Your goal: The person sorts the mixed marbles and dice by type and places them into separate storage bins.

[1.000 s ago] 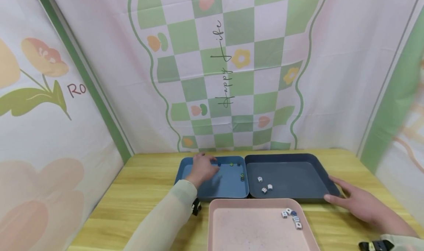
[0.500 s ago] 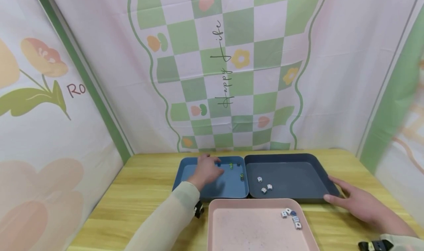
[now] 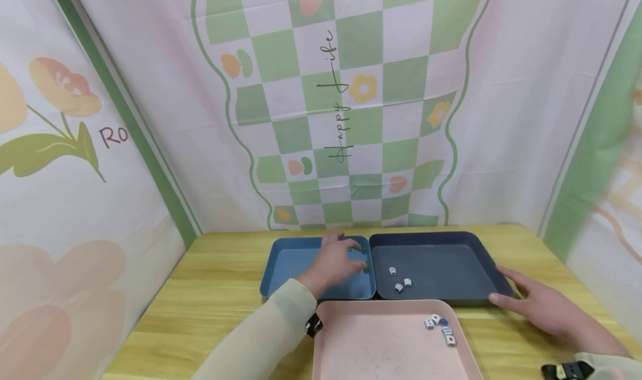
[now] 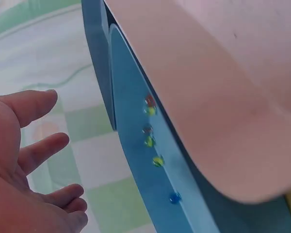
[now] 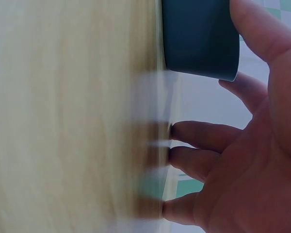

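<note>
My left hand (image 3: pixel 333 263) hovers over the blue tray (image 3: pixel 281 268), fingers apart, with nothing seen in its grasp. Several small glass marbles (image 4: pixel 157 161), yellow-green, reddish and blue, lie along that tray's side in the left wrist view. The head view has a marble (image 3: pixel 366 267) near the left thumb; the hand covers others. My right hand (image 3: pixel 541 307) touches the near right corner of the dark grey tray (image 3: pixel 446 263) with thumb and forefinger. Its other fingers (image 5: pixel 199 133) reach down to the table in the right wrist view. Three white dice (image 3: pixel 407 282) sit in the dark tray.
A pink tray (image 3: pixel 376 341) stands in front, with several white dice (image 3: pixel 450 340) and a dark blue piece (image 3: pixel 443 322) at its right. All three trays stand close together on the wooden table (image 3: pixel 200 296). A patterned curtain (image 3: pixel 361 118) hangs behind.
My left hand has moved right across the blue tray, toward the marbles at its right side, and now covers the blue marble seen earlier. The right hand has stayed at the dark tray's corner.
</note>
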Tool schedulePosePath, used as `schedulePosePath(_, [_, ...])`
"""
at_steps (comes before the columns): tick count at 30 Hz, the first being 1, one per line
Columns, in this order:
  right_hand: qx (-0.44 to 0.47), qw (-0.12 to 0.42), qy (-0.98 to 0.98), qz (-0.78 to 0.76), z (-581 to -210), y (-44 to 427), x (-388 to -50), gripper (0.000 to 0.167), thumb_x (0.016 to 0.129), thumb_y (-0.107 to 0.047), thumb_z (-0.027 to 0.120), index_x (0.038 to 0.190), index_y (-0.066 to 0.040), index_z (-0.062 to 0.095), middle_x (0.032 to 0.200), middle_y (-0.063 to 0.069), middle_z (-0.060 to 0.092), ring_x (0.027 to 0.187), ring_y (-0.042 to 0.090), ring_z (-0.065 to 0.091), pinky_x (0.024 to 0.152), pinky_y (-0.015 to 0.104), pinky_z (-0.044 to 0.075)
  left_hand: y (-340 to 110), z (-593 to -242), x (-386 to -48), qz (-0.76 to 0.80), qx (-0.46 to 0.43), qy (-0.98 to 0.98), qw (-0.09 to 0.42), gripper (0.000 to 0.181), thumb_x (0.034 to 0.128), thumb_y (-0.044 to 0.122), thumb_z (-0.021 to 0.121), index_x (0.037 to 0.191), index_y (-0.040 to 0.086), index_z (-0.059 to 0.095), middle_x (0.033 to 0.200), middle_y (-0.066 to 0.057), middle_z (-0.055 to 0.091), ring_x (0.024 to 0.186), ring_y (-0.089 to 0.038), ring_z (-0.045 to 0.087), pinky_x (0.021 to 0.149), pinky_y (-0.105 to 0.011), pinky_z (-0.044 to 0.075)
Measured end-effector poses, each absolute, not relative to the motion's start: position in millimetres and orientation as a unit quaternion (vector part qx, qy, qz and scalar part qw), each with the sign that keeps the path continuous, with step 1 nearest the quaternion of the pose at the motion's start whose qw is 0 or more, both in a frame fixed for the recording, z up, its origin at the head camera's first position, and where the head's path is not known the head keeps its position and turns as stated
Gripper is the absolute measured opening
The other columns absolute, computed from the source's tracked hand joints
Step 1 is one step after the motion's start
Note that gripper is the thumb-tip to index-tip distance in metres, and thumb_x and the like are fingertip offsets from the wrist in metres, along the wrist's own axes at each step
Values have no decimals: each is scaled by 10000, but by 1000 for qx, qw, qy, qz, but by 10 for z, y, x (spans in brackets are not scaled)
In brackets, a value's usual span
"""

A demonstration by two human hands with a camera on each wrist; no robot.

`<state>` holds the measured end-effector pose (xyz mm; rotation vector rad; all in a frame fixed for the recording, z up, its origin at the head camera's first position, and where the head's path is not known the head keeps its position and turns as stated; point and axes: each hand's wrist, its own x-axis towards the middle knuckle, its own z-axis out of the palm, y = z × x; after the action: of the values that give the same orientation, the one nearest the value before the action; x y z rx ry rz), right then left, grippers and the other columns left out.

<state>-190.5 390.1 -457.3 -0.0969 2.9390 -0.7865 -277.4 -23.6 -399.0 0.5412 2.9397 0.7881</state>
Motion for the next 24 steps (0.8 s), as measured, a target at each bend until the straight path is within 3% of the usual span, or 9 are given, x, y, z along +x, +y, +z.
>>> schedulePosePath(8, [-29, 49, 964, -260, -4557, 3898, -1917, 943, 947, -604, 570, 1541, 50, 241, 1381, 483, 304, 1197, 688, 329, 854, 763, 353, 7, -3899, -2543, 201, 230, 952, 18, 373, 914, 409, 732, 1266, 295, 686, 1571, -30, 312, 1452, -243, 226, 1040, -411, 428])
schedulePosePath(13, [-28, 50, 964, -261, -4556, 3900, -1929, 951, 943, -614, 568, 1542, 48, 241, 1383, 482, 302, 1197, 689, 330, 850, 761, 358, 198, -3845, -2332, 160, 305, 939, 6, 263, 918, 411, 725, 1173, 344, 726, 1557, 24, 337, 1450, -182, 232, 1068, -360, 398])
schedulePosePath(20, [-35, 36, 961, -272, -4577, 3896, -1904, 919, 950, -576, 589, 1552, 27, 243, 1395, 472, 304, 1207, 687, 321, 855, 766, 342, 465, -3829, -2174, 92, 396, 913, 20, 194, 938, 419, 697, 1121, 373, 744, 1497, 68, 414, 1446, -125, 217, 1128, -286, 276])
schedulePosePath(24, [-34, 36, 961, -271, -4587, 3893, -1893, 917, 950, -580, 586, 1551, 25, 250, 1390, 472, 312, 1207, 684, 326, 853, 762, 347, 598, -3871, -2127, 63, 433, 898, 47, 193, 958, 415, 670, 1139, 395, 736, 1331, 193, 547, 1447, -77, 183, 1143, -247, 200])
